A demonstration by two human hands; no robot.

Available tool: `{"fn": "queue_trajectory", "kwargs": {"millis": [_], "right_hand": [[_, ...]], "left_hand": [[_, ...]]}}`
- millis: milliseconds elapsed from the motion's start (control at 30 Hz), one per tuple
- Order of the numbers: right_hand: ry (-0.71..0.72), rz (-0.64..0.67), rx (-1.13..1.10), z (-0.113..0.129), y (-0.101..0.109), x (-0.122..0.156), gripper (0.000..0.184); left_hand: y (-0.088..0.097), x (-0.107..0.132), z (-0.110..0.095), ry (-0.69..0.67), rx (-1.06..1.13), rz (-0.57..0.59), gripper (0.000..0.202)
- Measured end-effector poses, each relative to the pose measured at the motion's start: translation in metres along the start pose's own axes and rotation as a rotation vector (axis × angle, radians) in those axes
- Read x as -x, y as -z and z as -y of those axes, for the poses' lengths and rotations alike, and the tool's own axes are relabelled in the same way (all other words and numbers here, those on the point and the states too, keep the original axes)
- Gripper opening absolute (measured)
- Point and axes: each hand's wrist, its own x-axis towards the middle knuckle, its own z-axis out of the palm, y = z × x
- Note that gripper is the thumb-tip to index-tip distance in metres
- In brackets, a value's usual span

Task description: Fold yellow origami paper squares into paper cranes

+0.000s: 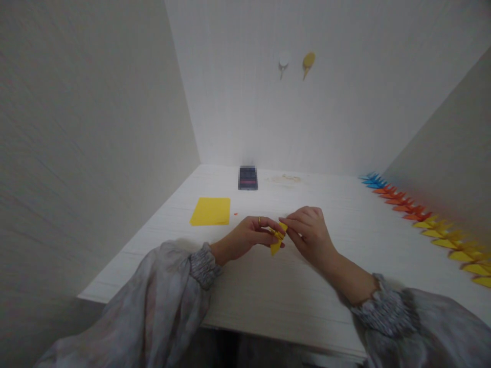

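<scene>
A small folded piece of yellow origami paper (275, 248) is held between my two hands above the white table. My left hand (255, 236), with a ring on one finger, pinches its body from the left. From the other side, the thumb and fingertips of my right hand (310, 232) are closed on its upper right tip. Part of the folded paper is hidden behind my fingers. Flat yellow paper squares (210, 211) lie on the table beyond my left hand.
Folded paper cranes in blue (373, 180), orange (402, 202) and yellow (452, 243) line the right side. A dark blurred object (248, 178) stands at the back of the white table (268, 296). Walls enclose three sides; two hooks (308, 60) hang on the back wall.
</scene>
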Motion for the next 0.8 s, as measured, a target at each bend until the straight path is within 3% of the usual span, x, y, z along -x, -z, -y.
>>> {"fn": "queue_trajectory", "kwargs": {"millis": [167, 300, 667, 800], "right_hand": [[-0.119, 0.057, -0.202, -0.0011, -0.0067, 0.0009, 0.016], [-0.125, 0.087, -0.265, -0.0021, -0.008, 0.0, 0.019], [-0.073, 0.04, -0.151, -0.0018, -0.0075, 0.0004, 0.019], [-0.15, 0.07, -0.236, 0.0005, -0.0066, -0.0006, 0.018]], "left_hand": [[0.0005, -0.0012, 0.0008, -0.011, -0.019, -0.019, 0.021], [-0.0006, -0.0008, -0.0012, -0.009, 0.0, -0.013, 0.02], [-0.0005, 0.0009, -0.0007, 0.01, 0.018, -0.003, 0.019], [-0.0019, 0.0014, -0.0018, 0.015, 0.025, 0.006, 0.02]]}}
